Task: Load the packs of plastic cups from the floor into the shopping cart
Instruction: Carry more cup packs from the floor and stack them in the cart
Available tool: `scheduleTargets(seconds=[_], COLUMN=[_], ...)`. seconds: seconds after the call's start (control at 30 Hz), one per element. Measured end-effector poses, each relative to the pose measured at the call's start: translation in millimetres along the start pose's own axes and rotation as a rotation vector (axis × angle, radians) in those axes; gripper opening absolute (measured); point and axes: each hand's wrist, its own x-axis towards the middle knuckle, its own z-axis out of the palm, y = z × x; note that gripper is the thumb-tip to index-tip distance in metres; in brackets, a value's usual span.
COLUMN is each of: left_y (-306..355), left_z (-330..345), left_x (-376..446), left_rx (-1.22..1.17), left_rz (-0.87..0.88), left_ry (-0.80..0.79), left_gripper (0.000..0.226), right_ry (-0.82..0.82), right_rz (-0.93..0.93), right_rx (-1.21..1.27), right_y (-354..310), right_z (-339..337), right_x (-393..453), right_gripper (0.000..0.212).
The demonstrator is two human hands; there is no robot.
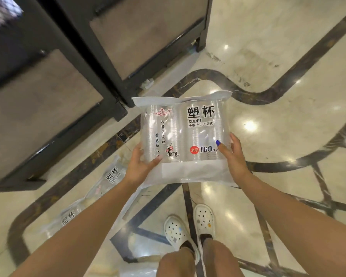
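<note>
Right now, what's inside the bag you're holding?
Stacks of clear plastic cups show through the bag, held by the left hand and right hand. The white bottom strip hides what is behind it.

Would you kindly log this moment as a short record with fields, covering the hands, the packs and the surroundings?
held item: pack of plastic cups, lifted off the floor
left hand: grips the pack's lower left edge
right hand: grips its lower right edge
packs on floor: two more packs lie to the left
floor: glossy marble with dark inlay
shopping cart: not visible
</note>
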Motion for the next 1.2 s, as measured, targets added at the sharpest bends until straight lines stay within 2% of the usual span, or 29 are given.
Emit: scheduleTargets(seconds=[0.2, 0.33, 0.4, 0.43, 0.5, 0.57, 0.67, 0.73, 0.83, 0.9, 1.0, 1.07, 1.2], left_y=[153.2, 223.9, 248.3, 259.5, 276.9, 289.3, 297.7, 300.7, 305.6, 311.4, 319.8, 324.9, 326.1], left_z=[-1.3, 8.7, 19.6, 25.9, 44.4, 67.6, 108.7, 140.4, 201.6, 251.3, 327.7, 380.8, 490.5], left_x=[-121.1, -188.6, -220.2, -236.1, -268.2, -299.1, -338.4, -366.5, -411.5, -449.9, -513.2, -552.6, -635.8], left_rx=[0.058, 0.089, 0.079, 0.075, 0.085, 0.099, 0.046, -0.008, -0.085, -0.16, -0.167, -0.113, -0.024], left_rz=[0.211, 0.334, 0.35, 0.368, 0.403, 0.436, 0.466, 0.455, 0.426, 0.412, 0.435, 0.458, 0.508], left_ry=[-0.055, -0.117, -0.159, -0.181, -0.222, -0.255, -0.336, -0.432, -0.595, -0.667, -0.838, -0.959, -1.188], left_gripper=[0.094, 0.081, 0.08, 0.072, 0.058, 0.064, 0.061, 0.067, 0.093, 0.093, 0.084, 0.083, 0.092], right_ry=[0.075, 0.104, 0.134, 0.156, 0.199, 0.228, 0.281, 0.315, 0.369, 0.393, 0.448, 0.522, 0.796], right_rz=[-0.135, -0.205, -0.252, -0.28, -0.335, -0.379, -0.4, -0.421, -0.43, -0.429, -0.411, -0.418, -0.413], right_rx=[0.06, 0.085, 0.056, 0.048, 0.029, 0.01, 0.005, 0.001, 0.059, 0.084, 0.092, 0.103, 0.157], right_y=[-156.9, -221.3, -239.9, -246.2, -250.4, -251.3, -245.5, -238.9, -227.2, -219.4, -199.8, -178.3, -126.8], right_z=[-56.5, -100.4, -124.3, -136.4, -166.1, -198.0, -252.6, -294.1, -369.1, -425.0, -505.0, -551.3, -615.2], right_x=[-112.2, -186.1, -221.0, -238.5, -271.7, -307.4, -362.1, -402.5, -473.6, -526.3, -604.4, -653.1, -746.2], right_gripper=[0.061, 0.075, 0.075, 0.073, 0.073, 0.077, 0.086, 0.093, 0.094, 0.093, 0.111, 0.111, 0.117])
